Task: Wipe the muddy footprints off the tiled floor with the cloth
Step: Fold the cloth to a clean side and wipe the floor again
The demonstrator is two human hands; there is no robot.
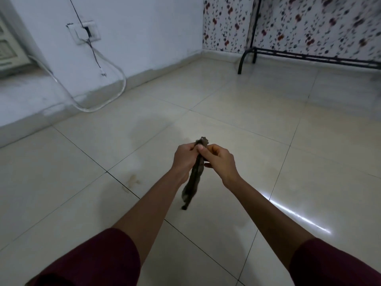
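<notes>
My left hand (184,155) and right hand (219,159) pinch the bunched cloth (195,178) above the floor (247,124); a muddy smear (133,180) remains (wiping seemingly unfinished).

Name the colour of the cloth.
Dark grey-brown cloth, seen in the head view.

Hands: left hand (184,156) and right hand (219,159) grip the cloth (195,178), hanging.
Floor (247,124): muddy smear (133,180) left.

Room corner: walls, cables and a metal rack

A white switch plate (85,32) sits on the pale wall (144,27), with a thin dark wire (93,48) and a white cable loop (115,93) hanging below; a black metal rack (309,55) stands before flowered wallpaper (226,23)
</notes>
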